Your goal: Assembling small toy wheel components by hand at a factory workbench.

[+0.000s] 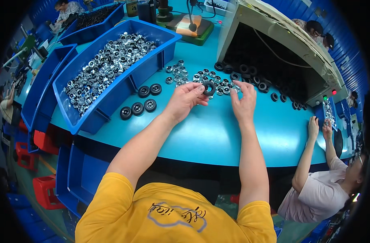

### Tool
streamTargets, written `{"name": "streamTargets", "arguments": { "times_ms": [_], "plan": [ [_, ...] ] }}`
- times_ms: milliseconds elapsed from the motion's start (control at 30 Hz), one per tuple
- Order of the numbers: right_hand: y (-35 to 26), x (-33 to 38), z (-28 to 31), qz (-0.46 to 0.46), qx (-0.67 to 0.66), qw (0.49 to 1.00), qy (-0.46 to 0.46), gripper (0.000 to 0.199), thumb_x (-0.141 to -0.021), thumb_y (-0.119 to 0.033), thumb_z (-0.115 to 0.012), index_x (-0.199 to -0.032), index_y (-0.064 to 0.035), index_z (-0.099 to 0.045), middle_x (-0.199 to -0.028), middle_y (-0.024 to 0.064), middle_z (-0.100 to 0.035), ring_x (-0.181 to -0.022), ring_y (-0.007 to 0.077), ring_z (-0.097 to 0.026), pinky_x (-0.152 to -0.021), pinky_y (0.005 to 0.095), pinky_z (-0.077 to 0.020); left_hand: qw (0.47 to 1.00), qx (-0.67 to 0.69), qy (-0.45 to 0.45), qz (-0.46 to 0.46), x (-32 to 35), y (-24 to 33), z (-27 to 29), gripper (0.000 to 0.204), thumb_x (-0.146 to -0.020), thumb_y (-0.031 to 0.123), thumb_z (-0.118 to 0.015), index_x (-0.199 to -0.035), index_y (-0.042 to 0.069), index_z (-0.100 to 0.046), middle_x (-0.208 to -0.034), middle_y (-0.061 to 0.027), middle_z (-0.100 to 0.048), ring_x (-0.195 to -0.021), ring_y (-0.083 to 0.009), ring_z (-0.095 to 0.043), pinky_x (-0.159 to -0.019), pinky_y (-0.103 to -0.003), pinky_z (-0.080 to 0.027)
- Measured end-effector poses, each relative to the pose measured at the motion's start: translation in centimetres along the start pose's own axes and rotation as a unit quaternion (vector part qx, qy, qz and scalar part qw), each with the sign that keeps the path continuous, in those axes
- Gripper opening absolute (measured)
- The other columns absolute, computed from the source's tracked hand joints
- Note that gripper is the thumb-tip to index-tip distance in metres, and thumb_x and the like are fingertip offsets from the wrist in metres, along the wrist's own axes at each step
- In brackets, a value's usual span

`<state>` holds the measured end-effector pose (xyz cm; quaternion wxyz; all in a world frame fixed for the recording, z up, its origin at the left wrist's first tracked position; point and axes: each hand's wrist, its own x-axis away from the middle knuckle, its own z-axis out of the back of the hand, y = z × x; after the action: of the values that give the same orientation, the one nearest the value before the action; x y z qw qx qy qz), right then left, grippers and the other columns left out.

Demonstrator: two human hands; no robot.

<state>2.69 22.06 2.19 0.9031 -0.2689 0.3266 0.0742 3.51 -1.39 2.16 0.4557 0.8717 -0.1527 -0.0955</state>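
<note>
My left hand (182, 101) pinches a small black rubber tyre (213, 90) between thumb and fingers, above the turquoise table. Just to its right, my right hand (245, 103) has its fingers apart, with nothing visible in them. Shiny silver wheel rims (206, 73) lie loose in a patch beyond both hands. Close to my right fingertips rests a loose black tyre (234, 76). Left of my left hand sit several wheels with black tyres around dark, silver-marked hubs (138, 108).
A blue bin (124, 83) heaped with silver rims stands at the left. More black tyres (262, 86) spill from an open-fronted, pale-framed box (270, 16) at the right. A co-worker's hands (313, 127) work at the right end of the table (197, 139). Red stools (45, 192) stand lower left.
</note>
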Motion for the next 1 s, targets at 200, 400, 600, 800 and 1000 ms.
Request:
{"name": "streamTargets", "arguments": {
  "times_ms": [200,400,600,800,1000],
  "plan": [
    [1.4,0.7,-1.2,-0.032,0.029,0.997,-0.071,0.031,-0.079,-0.018,-0.078,-0.109,-0.0125,-0.072,-0.113,0.0092,-0.061,-0.106,0.0304,-0.056,-0.092,0.0413,-0.0479,1.0,0.001,-0.008,0.002,0.3,0.3,-0.4,0.027,-0.1,0.021,-0.062,-0.113,-0.002,-0.063,-0.103,-0.011,-0.071,-0.088,-0.0176,-0.069,-0.077,-0.031,-0.057],
    [1.3,0.6,-1.4,-0.061,0.002,0.995,-0.083,0.027,-0.074,-0.015,-0.082,-0.099,-0.0106,-0.072,-0.106,0.0069,-0.061,-0.102,0.0283,-0.059,-0.088,0.0406,-0.0488,1.0,0.003,-0.017,0.015,0.4,0.3,-0.7,0.027,-0.098,0.021,-0.064,-0.112,-0.003,-0.064,-0.098,-0.0099,-0.07,-0.084,-0.016,-0.068,-0.075,-0.029,-0.057],
    [0.5,0.5,-1.2,-0.059,0.002,0.995,-0.084,0.025,-0.074,-0.016,-0.083,-0.095,-0.0099,-0.071,-0.101,0.0058,-0.061,-0.099,0.027,-0.059,-0.085,0.0394,-0.0494,1.0,0.008,-0.012,0.02,0.5,0.3,-0.7,0.027,-0.099,0.021,-0.062,-0.112,-0.002,-0.062,-0.103,-0.0117,-0.07,-0.089,-0.0187,-0.069,-0.077,-0.031,-0.058],
    [0.2,0.4,-1.0,-0.056,0.009,0.997,-0.061,0.026,-0.075,-0.017,-0.082,-0.097,-0.0085,-0.07,-0.099,0.0062,-0.063,-0.095,0.0261,-0.06,-0.082,0.0394,-0.0499,0.999,0.028,-0.017,0.031,0.4,0.3,-0.4,0.027,-0.1,0.018,-0.06,-0.117,-0.003,-0.06,-0.105,-0.0127,-0.069,-0.091,-0.019,-0.069,-0.078,-0.031,-0.058],
    [-0.5,0.1,-1.0,-0.12,-0.115,0.986,-0.029,0.026,-0.08,-0.014,-0.079,-0.1,-0.0037,-0.067,-0.093,0.0062,-0.067,-0.075,0.0159,-0.063,-0.07,0.0303,-0.0537,0.997,0.061,-0.032,0.023,0.6,0.1,-0.4,0.038,-0.102,0.009,-0.052,-0.14,0.005,-0.049,-0.103,-0.015,-0.067,-0.089,-0.0195,-0.067,-0.078,-0.03,-0.057]
  ]
}}
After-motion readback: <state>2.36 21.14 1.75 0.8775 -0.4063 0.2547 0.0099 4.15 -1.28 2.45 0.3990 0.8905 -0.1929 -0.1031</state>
